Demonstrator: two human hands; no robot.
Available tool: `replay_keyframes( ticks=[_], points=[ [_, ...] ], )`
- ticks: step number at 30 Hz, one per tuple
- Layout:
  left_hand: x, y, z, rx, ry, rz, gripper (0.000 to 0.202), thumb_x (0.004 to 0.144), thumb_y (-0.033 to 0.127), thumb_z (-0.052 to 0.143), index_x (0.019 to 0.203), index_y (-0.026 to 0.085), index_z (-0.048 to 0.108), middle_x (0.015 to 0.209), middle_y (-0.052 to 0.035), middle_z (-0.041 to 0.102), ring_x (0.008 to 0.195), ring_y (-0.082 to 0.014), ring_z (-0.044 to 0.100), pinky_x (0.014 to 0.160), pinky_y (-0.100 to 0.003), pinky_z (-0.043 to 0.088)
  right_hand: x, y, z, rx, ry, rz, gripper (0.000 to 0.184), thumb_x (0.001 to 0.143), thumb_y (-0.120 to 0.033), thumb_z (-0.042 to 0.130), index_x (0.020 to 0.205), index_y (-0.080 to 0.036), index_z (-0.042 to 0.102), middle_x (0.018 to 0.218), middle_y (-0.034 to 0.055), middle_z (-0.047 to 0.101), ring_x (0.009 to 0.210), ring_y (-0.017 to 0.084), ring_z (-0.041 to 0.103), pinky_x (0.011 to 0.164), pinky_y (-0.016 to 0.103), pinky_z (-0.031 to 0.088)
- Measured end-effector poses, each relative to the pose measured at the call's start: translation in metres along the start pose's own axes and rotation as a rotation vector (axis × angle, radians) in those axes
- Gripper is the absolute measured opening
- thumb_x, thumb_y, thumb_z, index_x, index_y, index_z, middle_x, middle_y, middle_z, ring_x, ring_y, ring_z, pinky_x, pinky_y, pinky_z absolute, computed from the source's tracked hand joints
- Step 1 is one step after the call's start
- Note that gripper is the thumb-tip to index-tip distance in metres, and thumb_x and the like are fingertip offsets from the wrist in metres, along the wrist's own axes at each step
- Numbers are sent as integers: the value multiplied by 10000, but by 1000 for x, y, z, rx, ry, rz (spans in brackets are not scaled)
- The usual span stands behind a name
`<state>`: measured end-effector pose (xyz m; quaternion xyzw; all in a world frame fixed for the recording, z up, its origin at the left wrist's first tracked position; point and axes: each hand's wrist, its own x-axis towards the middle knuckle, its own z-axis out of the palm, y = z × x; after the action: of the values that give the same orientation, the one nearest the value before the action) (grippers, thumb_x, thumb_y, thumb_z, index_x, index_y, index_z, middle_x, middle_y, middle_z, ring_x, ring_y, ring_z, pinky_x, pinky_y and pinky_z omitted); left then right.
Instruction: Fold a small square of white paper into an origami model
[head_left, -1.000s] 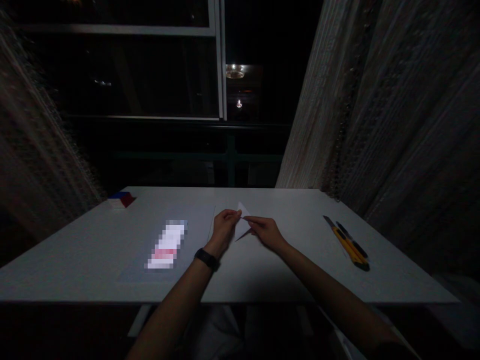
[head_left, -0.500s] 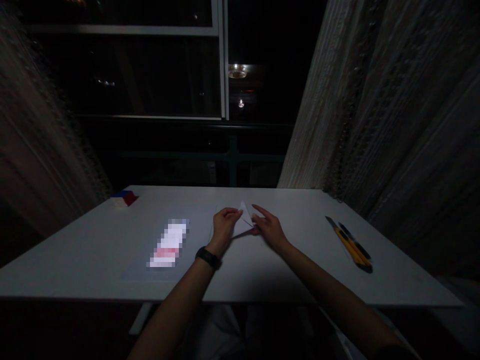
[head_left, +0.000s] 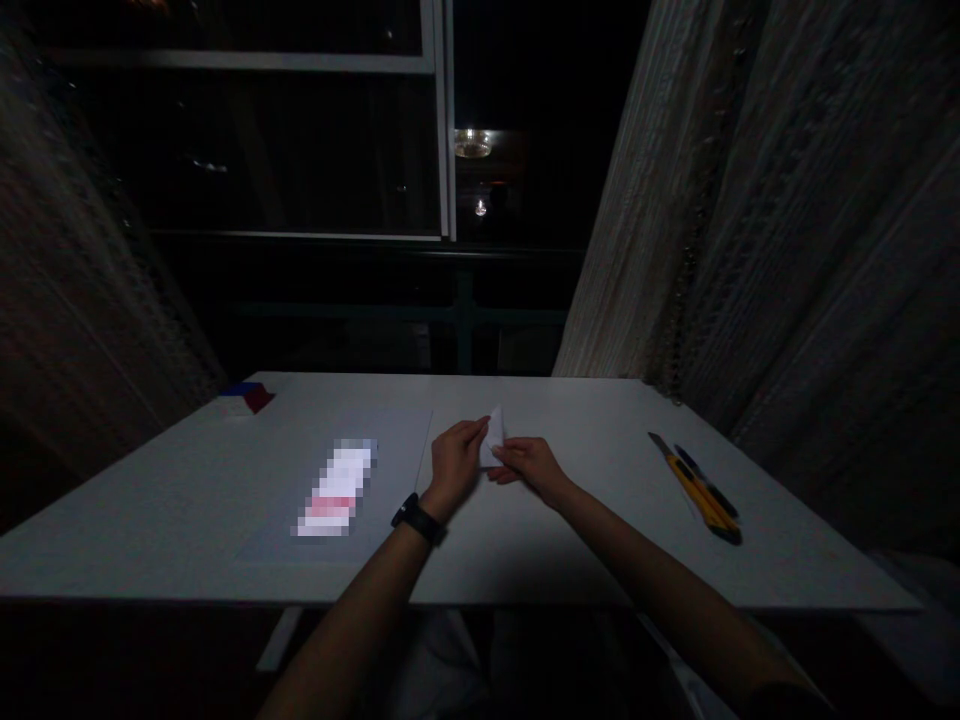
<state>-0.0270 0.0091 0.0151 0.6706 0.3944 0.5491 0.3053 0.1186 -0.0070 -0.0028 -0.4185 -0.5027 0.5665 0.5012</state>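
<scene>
Folded white paper (head_left: 493,436) was at mid-counter (head_left: 585,415), between both hands. Left hand (head_left: 454,456), fingers drawn together, gripped its left edge; right hand (head_left: 534,469) pinched its near right corner. My judgement: light, steady pinches and aligned edges suited the folding.

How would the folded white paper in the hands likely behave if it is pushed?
The folded white paper is probably very light: the left hand and right hand simply pinch it. Its folded, pointed shape may add some stiffness, but its thin-looking edges would likely bend.
</scene>
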Motion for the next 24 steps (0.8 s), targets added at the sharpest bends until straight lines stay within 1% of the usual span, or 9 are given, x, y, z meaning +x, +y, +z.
replay_keyframes(
  ticks=[3, 6, 9, 12, 18, 24],
  points=[
    [-4, 5, 0, 58, -19, 26, 278, 748, 337, 578, 999, 253, 666, 943, -59, 643, 898, -206, 551, 860, -298, 374, 1, 1, 3, 26, 37, -5, 333, 594, -393, 735, 728, -119, 602, 596, 55, 655, 530, 174, 653, 491, 245, 543],
    [-5, 6, 1, 74, -8, 24, 282, 741, 341, 587, 999, 256, 665, 909, -51, 636, 860, -197, 553, 831, -284, 383, 2, 3, 5, 38, 38, -8, 322, 583, -372, 747, 719, -121, 599, 594, 48, 652, 531, 174, 654, 486, 237, 542],
    [-4, 3, 0, 94, 25, 51, 269, 762, 340, 567, 996, 256, 668, 855, -47, 639, 799, -180, 562, 780, -268, 397, 2, 3, 5, 34, 21, -1, 320, 586, -364, 747, 737, -119, 608, 611, 56, 660, 535, 174, 654, 485, 237, 541],
    [-3, 0, 0, 86, 33, 89, 246, 776, 332, 553, 971, 250, 679, 846, -47, 644, 776, -170, 570, 744, -258, 406, 1, 3, 4, 21, -9, 6, 330, 596, -377, 738, 750, -113, 614, 630, 69, 669, 545, 175, 656, 490, 239, 540],
    [-1, 1, 0, 69, 7, 110, 233, 771, 308, 562, 969, 265, 679, 814, -39, 632, 762, -164, 556, 736, -252, 402, -3, -4, 1, -36, -66, 39, 343, 595, -384, 735, 761, -105, 626, 654, 80, 676, 562, 172, 659, 500, 225, 526],
    [-2, 0, 1, 118, -32, 147, 239, 778, 305, 554, 979, 256, 675, 768, -32, 608, 716, -145, 548, 689, -244, 403, -2, -4, -2, -41, -101, 35, 360, 575, -396, 741, 753, -103, 630, 635, 70, 672, 566, 175, 656, 533, 251, 529]
  ],
)
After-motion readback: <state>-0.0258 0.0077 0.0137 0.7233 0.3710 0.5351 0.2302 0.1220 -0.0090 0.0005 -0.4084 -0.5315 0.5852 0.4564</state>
